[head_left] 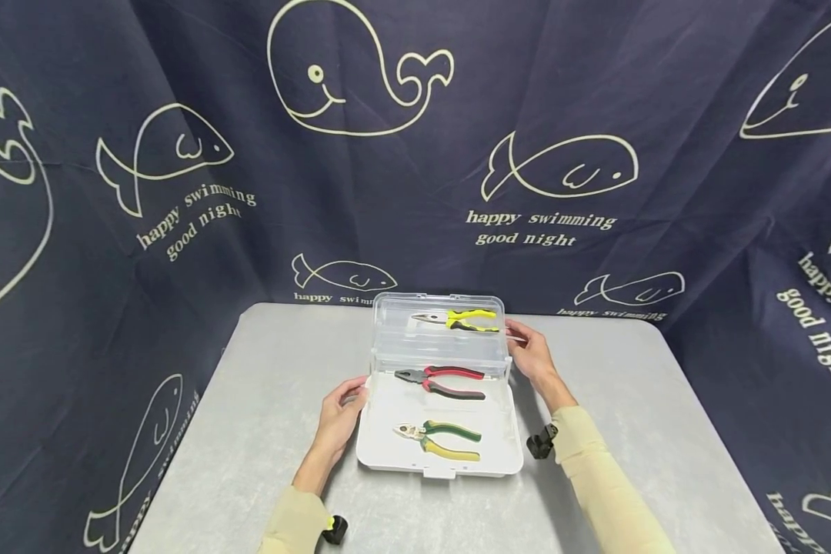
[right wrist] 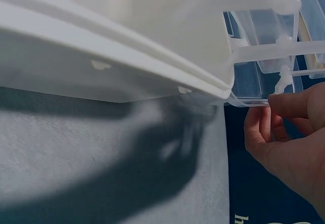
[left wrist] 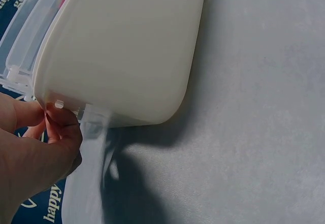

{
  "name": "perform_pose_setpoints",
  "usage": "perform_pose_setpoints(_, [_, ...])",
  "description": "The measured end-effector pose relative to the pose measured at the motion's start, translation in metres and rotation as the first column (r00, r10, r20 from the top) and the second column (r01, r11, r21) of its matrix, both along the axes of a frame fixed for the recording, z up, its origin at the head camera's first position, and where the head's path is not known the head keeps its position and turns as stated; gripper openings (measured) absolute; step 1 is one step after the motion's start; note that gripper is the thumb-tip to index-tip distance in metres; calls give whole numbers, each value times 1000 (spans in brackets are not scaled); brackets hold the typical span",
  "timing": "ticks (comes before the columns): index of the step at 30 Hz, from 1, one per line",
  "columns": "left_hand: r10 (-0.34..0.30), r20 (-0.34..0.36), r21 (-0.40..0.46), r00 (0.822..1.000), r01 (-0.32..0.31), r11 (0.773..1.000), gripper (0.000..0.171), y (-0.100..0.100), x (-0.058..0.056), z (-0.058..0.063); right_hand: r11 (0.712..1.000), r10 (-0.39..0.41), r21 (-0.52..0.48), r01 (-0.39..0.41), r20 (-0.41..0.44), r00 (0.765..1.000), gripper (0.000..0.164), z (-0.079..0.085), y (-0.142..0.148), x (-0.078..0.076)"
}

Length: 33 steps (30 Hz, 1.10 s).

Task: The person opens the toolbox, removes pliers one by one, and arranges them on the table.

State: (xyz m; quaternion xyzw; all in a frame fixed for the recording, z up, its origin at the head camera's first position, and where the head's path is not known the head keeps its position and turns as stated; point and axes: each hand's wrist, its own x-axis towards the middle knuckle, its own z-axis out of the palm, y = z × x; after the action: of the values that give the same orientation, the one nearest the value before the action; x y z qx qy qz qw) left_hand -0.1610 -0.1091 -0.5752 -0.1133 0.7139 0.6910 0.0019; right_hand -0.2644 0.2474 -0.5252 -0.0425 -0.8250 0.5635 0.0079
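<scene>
A white plastic toolbox with clear upper parts stands open on the table. On its white bottom lie combination pliers with green and yellow handles. Farther back are combination pliers with red and black handles. At the far end, yellow and black needle-nose pliers rest on clear plastic; whether it is lid or tray I cannot tell. My left hand pinches the toolbox's rim at the back left corner. At the right, my right hand pinches the edge of a clear plastic part.
The grey table reaches back to a dark blue curtain printed with whales, fish and words. Similar cloth hangs on both sides. Black wrist cameras sit at both cuffs.
</scene>
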Motion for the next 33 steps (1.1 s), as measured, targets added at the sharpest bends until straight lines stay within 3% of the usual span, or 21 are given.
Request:
perform_pose_setpoints(3, [-7, -3, 13, 1000, 7, 1000, 31, 0, 0, 0, 1000, 3, 8, -3, 2, 1000, 46, 0, 0, -1])
perform_pose_setpoints(5, [-12, 5, 20, 1000, 12, 1000, 32, 0, 2, 8, 1000, 6, 11, -6, 3, 1000, 45, 0, -1, -2])
perform_pose_setpoints(8, [-9, 6, 23, 1000, 9, 1000, 32, 0, 2, 11, 1000, 16, 23, -16, 8, 1000, 44, 1, -3, -2])
perform_pose_setpoints(13, [7, -11, 22, 1000, -7, 1000, 30, -1, 0, -1, 999, 13, 40, -14, 19, 1000, 42, -5, -4, -4])
perform_pose_setpoints(23, [6, -38, 31, 999, -5, 1000, 29, 1, 1, -1, 998, 18, 66, -23, 67, 998, 42, -17, 1, -3])
perform_pose_setpoints(33, [-1, -41, 40, 999, 3, 999, 31, 1, 1, -2, 995, 55, 79, -65, 119, 991, 43, -16, 2, -3])
